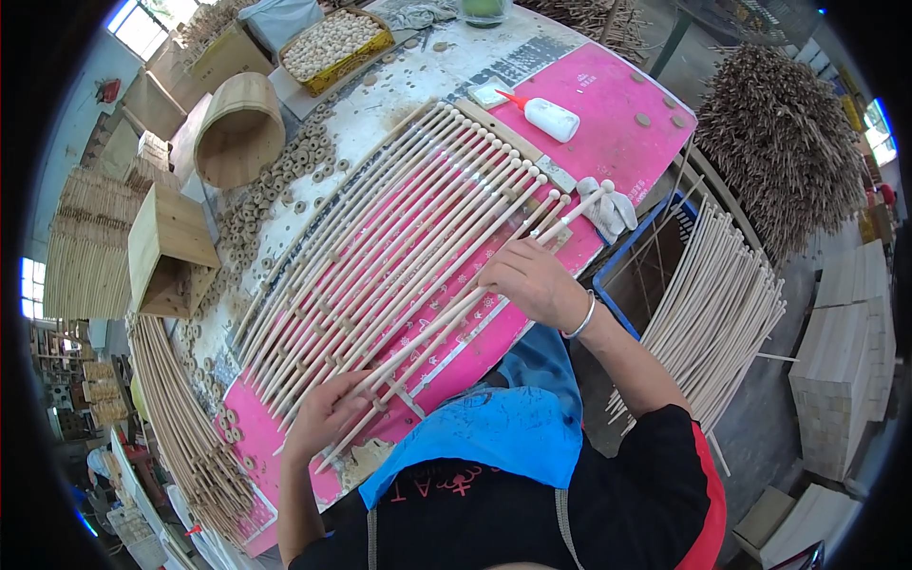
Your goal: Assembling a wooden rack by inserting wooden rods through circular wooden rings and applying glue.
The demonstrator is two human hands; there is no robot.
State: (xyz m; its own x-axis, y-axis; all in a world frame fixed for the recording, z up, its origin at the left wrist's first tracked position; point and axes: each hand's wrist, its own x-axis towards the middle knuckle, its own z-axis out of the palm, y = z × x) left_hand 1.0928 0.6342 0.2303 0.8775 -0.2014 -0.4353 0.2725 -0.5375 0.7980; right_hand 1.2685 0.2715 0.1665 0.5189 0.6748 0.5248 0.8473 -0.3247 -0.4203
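While reaching in from the lower edge with both arms, grips a pale ball-tipped rod in the right hand, clamped on the shaft a little below the knob. Down to the lower left, curls the fingers of the left hand at the lower stretch of the rods; cannot tell from this angle whether pinched tight there. And look at the slant of it: held over the near side of a pink mat on the desk, knob toward the upper right.

Just beyond, a whole rank of rods, lying side by side, knobs lined up at the upper right. Down toward the other ends, small wooden rings, too small to tell whether threaded on. Over to the left, loose rings scattered by a wooden barrel and a wooden box. Up top, a yellow tray heaped with pale balls. Near the knobs, a white bottle on its side, red nozzle to the left; at the desk's right edge, a crumpled pale cloth. And right beside the desk, a blue crate next to a fanned bundle of sticks.
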